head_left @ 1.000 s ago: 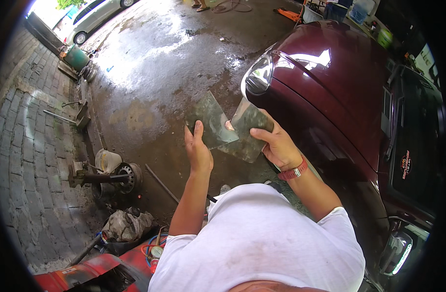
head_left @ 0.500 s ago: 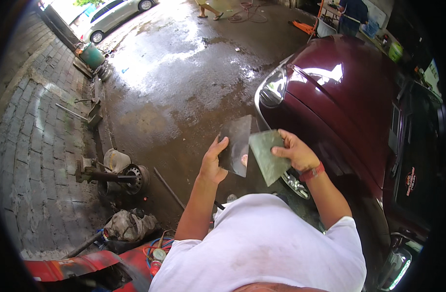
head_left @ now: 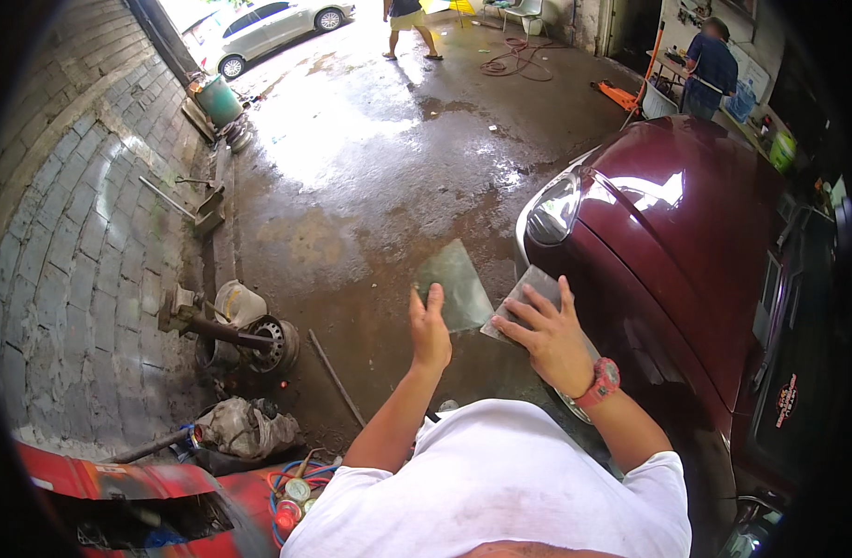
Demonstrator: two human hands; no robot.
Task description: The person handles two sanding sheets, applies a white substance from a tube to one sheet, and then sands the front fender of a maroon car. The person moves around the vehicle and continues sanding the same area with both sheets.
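Observation:
A thin, flat greenish-grey plate [head_left: 461,286] is in my left hand [head_left: 431,333], gripped by its near left edge with the thumb up along it. My right hand [head_left: 554,344] has its back upward, its fingers fanned across a smaller-looking grey plate [head_left: 538,278]; the thumb is hidden. Both plates are tilted, and their near corners come close together in front of my chest. I cannot tell whether they touch. On my right wrist is a reddish watch [head_left: 599,382].
A dark red car [head_left: 668,195] stands close on my right. Along the block wall [head_left: 59,251] at left are a wheel rim [head_left: 275,346], a bucket [head_left: 240,304] and a shovel [head_left: 208,214]. A red car panel [head_left: 138,479] lies near left. Two people are farther off.
My right hand has turned over, so its back and spread fingers now show. Both plates have turned, and the left one now looks greenish instead of dark. The view has shifted, showing more ahead.

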